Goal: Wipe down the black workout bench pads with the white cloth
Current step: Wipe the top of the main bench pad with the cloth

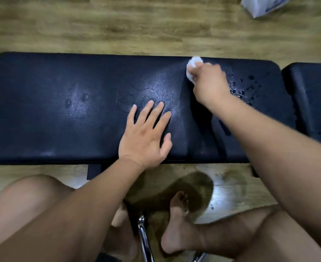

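The long black pad (52,110) lies crosswise in front of the person, and the round embossed logo (129,99) near its middle serves as the reference mark.

The left hand (146,133) lies flat and palm down just on the near side of that logo, its fingertips reaching onto the logo's edge. The fingers are straight and spread and hold nothing. It probably sits there as a brace, steadying the body and the pad while the other arm reaches across.

The right hand (209,86) is to the right of the logo, up against the pad's far edge. Its fingers are curled round the bunched white cloth (192,69), which sticks out past the knuckles and is pressed to the vinyl. Bunching it likely gives a firm lump to push with. The right forearm runs diagonally over the pad with the wrist bent down, a pose suited to a stroke along or across the surface.

Farther right of the logo, beyond the right hand, water droplets (239,91) bead on the pad, so that patch looks unwiped. The smaller second pad (314,95) lies farther right again, across a narrow gap, and nothing touches it.

Beyond the logo, on the wood floor (118,25), a white bag (263,5) lies well apart.
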`<state>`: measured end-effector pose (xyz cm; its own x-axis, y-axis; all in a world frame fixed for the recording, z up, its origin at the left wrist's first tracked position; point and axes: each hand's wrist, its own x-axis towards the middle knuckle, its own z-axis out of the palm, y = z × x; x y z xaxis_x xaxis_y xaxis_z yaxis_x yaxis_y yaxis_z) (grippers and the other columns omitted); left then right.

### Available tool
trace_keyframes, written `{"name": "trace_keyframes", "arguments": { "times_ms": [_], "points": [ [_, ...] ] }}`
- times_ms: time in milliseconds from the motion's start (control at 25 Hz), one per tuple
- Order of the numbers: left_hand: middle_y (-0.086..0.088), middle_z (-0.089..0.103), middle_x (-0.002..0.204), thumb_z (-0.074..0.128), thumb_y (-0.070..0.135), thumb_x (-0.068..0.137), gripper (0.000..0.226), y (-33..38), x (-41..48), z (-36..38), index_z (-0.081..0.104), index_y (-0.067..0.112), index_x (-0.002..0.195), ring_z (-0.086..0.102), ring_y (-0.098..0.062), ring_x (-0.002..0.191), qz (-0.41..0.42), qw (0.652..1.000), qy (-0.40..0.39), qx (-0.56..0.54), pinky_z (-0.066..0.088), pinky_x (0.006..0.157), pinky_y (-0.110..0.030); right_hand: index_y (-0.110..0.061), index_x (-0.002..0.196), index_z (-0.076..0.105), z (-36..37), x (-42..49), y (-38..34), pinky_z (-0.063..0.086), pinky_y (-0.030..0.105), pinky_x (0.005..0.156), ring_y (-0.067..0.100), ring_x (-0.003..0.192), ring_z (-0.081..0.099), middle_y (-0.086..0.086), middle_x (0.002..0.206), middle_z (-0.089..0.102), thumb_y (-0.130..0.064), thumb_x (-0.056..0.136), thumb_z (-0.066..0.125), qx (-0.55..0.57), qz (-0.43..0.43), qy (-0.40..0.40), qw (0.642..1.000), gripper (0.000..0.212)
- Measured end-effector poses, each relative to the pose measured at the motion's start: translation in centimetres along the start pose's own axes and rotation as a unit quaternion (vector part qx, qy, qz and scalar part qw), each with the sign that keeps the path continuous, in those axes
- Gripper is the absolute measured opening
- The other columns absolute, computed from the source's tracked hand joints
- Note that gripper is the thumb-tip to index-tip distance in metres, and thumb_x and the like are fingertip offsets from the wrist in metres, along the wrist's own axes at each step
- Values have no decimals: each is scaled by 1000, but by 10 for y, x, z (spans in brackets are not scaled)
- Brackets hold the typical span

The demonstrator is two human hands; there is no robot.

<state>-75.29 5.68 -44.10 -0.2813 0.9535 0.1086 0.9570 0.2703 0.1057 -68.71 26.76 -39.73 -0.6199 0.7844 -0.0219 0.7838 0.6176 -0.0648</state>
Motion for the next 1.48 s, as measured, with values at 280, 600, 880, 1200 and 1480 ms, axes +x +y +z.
{"name": "trace_keyframes", "arguments": {
  "times_ms": [280,600,880,1200,1480],
  "points": [
    [-7,44,151,45,43,86,58,-1,0,-1,53,19,139,35,-30,142,8,1000,5,5,22,115,-57,-7,81,62,9,59,3,45,27,63,33,81,60,18,84,61,7,75,43,86,4,-20,996,24],
    [-7,45,151,44,41,87,57,1,0,0,53,17,138,35,-31,142,2,1000,19,8,22,115,-57,-8,114,67,26,-220,25,35,28,103,30,113,51,11,125,59,16,71,65,178,-38,58,982,49],
    [-8,45,150,44,41,87,57,0,1,1,52,18,139,34,-31,142,1,1000,23,13,23,114,-57,-12,94,67,8,-96,38,50,34,71,38,92,59,12,98,64,3,78,51,102,-52,22,993,27],
    [-6,44,151,44,42,87,58,0,0,-1,51,19,140,35,-30,142,1,1000,14,25,23,115,-56,-19,102,70,-6,49,45,49,29,87,34,102,64,13,107,68,0,84,49,81,-18,-49,995,33],
    [-7,44,151,44,42,86,57,2,-1,2,53,18,138,35,-31,142,-5,999,27,20,22,115,-56,-7,107,69,6,-208,68,41,32,97,32,110,54,14,119,62,11,79,60,153,-48,64,985,34]
  ]
}}
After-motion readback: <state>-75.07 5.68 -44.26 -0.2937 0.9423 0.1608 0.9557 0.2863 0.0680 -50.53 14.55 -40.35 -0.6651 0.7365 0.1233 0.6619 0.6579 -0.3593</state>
